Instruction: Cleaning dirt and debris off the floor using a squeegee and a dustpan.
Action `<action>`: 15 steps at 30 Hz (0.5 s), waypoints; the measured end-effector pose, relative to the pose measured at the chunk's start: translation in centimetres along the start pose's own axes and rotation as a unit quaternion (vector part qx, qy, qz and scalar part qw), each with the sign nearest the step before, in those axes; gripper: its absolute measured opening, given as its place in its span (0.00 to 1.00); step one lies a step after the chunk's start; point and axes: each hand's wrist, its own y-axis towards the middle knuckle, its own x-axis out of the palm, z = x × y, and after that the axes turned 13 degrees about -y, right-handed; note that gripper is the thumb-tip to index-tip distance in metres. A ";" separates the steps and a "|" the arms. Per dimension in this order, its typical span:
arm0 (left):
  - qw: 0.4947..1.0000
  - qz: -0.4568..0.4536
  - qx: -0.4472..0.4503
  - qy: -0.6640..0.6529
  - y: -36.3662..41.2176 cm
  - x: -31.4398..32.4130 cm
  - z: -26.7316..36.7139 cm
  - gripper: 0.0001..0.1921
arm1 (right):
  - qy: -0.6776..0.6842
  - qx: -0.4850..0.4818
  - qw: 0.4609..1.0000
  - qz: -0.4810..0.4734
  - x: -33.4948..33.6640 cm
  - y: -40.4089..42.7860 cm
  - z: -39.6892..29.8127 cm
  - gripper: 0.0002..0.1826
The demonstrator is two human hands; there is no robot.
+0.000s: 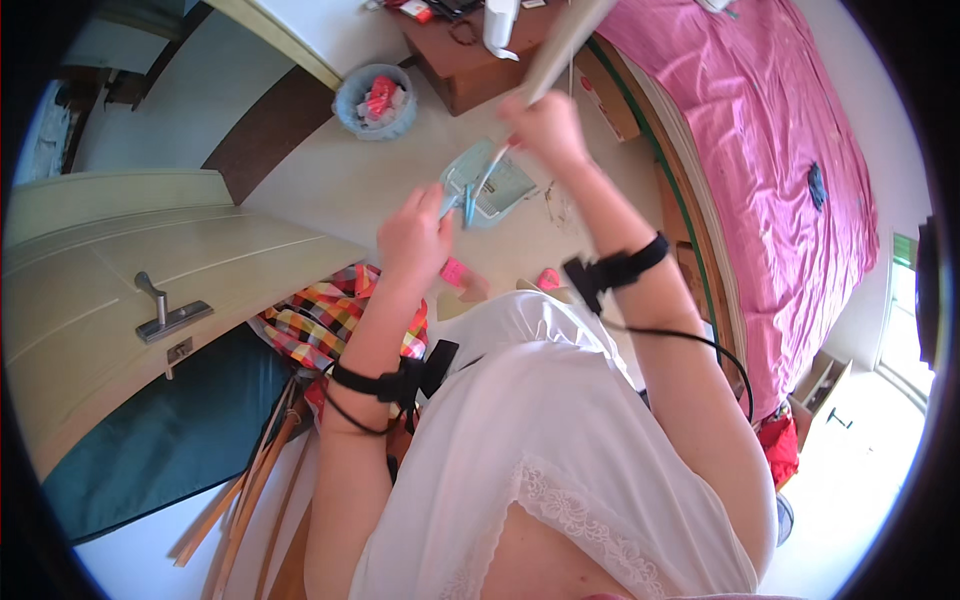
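Note:
My right hand (547, 127) is closed around a long pale handle (562, 49), blurred towards the top of the view. A thinner pale rod (489, 166) runs from below this hand to a light-blue plastic dustpan (504, 191) with a toothed edge. My left hand (416, 232) is at the dustpan's near left side, fingers curled by a light-blue part (450, 204). Whether it grips that part is unclear. Dark debris (559, 206) lies on the floor to the right of the dustpan.
A lined waste bin (373, 105) stands beyond the dustpan, beside a brown wooden cabinet (480, 79). A bed with a pink sheet (772, 150) flanks the right. At left are a door (150, 255), checked fabric (330, 307) and wooden strips (255, 480).

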 end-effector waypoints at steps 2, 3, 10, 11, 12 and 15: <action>1.000 0.018 0.013 0.012 -2.1 1.7 -0.8 0.14 | 0.017 0.023 0.999 0.039 -5.2 0.2 3.0 0.18; 0.999 0.041 0.019 0.020 -3.4 2.5 -0.9 0.15 | -0.026 0.004 0.999 0.045 -7.1 -0.8 4.0 0.18; 0.999 0.021 0.026 0.043 -4.9 4.9 3.3 0.16 | 0.099 0.069 0.973 -0.196 -11.3 -7.2 16.2 0.19; 0.998 0.023 0.044 0.048 -4.9 5.4 3.5 0.15 | 0.229 0.087 0.950 -0.194 -11.5 -8.2 18.2 0.19; 0.996 0.028 0.059 0.055 -5.2 5.9 3.7 0.15 | 0.232 0.086 0.949 -0.197 -11.7 -9.5 18.9 0.19; 0.997 -0.005 0.041 0.068 -6.0 7.3 4.1 0.14 | 0.509 0.325 0.790 -0.106 -12.6 -13.8 21.4 0.15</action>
